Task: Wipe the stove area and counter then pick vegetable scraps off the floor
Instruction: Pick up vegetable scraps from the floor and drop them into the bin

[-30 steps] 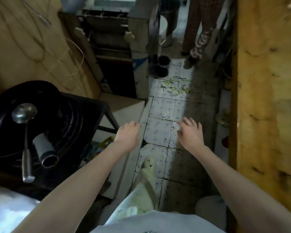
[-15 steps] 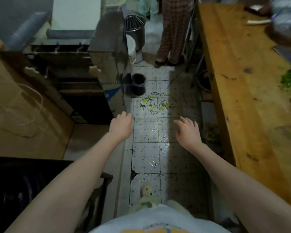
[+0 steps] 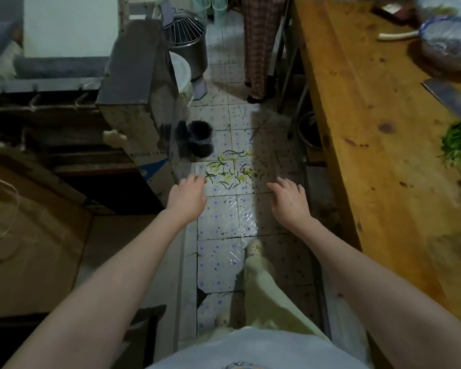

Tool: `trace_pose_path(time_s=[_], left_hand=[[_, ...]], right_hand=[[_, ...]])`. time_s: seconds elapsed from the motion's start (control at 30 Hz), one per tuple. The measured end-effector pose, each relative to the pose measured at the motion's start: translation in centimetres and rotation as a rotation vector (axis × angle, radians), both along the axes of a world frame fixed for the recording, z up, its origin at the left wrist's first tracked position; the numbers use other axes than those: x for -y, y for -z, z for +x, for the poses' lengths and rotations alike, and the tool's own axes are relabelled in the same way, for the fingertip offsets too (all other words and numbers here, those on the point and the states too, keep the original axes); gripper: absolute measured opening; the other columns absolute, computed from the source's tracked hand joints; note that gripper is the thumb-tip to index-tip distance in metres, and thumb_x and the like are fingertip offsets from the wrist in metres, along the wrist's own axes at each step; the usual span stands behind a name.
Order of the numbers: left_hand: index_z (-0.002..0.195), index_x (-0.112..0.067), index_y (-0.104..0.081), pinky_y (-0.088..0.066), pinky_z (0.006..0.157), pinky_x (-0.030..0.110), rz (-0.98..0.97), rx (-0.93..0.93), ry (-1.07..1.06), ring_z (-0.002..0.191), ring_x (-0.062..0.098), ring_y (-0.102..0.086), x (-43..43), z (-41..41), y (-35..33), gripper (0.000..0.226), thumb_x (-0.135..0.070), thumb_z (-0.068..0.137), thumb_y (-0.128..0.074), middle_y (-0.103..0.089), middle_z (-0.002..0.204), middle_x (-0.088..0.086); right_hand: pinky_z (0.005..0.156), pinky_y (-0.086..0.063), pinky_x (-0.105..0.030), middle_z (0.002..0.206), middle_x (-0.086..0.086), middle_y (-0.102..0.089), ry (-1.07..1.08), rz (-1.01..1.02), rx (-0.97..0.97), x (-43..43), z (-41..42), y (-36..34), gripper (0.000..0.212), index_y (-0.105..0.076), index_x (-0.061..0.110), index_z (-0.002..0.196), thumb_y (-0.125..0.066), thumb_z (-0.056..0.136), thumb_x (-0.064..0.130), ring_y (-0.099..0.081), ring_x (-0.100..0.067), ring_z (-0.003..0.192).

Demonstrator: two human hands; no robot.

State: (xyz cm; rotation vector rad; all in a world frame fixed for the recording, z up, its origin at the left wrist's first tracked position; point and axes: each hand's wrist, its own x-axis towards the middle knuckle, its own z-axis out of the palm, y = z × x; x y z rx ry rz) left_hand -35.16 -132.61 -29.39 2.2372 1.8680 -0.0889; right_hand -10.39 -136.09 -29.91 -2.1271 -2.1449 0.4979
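The green and yellow vegetable scraps (image 3: pixel 229 171) are lying scattered on the white floor tiles with blue dots (image 3: pixel 224 217), to the left of the long orange-brown wooden counter (image 3: pixel 362 129) and apart from it. The left grip (image 3: pixel 186 198) is hovering above the floor further left from the counter, near the edge of the scraps; its fingers are loosely curled and holding nothing. The right grip (image 3: pixel 290 202) is hovering closer to the counter, released, with the fingers spread and relaxed. A small black bucket (image 3: pixel 200 139) is standing on the floor just beyond the scraps. On the counter, a bunch of green leaves (image 3: pixel 458 147) is lying at its right side. Beyond the counter's far end, another person in checked trousers (image 3: pixel 260 49) is standing.
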Motion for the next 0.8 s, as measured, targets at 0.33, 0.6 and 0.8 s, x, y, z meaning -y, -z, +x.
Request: trace_pose_path(time_s=[0.33, 0.6, 0.8], left_hand=[[0.134, -0.013, -0.040, -0.040, 0.091, 0.041, -0.047, -0.022, -0.043, 0.117, 0.030, -0.046, -15.8, 3.1, -1.2, 0.039, -0.020, 0.095, -0.043, -0.045, 0.132, 0.011], [0.134, -0.013, -0.040, -0.041, 0.089, 0.042, -0.068, 0.035, -0.053, 0.115, 0.031, -0.048, -25.7, 5.2, -1.1, 0.041, -0.016, 0.093, -0.043, -0.046, 0.131, 0.011], [0.134, -0.012, -0.039, -0.042, 0.091, 0.041, -0.121, 0.012, -0.040, 0.117, 0.031, -0.048, -32.3, 4.0, 1.4, 0.041, -0.016, 0.094, -0.043, -0.045, 0.134, 0.011]], right_hand=[[0.117, -0.015, -0.048, 0.153, -0.008, -0.031, -0.035, -0.064, -0.030, -17.1, 2.6, -0.1, 0.048, -0.041, 0.020, 0.140, -0.045, 0.093, 0.011, -0.021, -0.025, 0.143], [0.117, -0.015, -0.047, 0.152, -0.008, -0.033, -0.021, -0.090, -0.057, -27.8, 4.4, 0.7, 0.040, -0.045, 0.020, 0.138, -0.040, 0.098, 0.015, -0.024, -0.024, 0.142], [0.113, -0.023, -0.044, 0.144, -0.006, -0.043, 0.054, -0.135, -0.076, -34.3, 2.7, 3.4, 0.037, -0.048, 0.020, 0.134, -0.041, 0.098, 0.019, -0.035, -0.025, 0.135]])
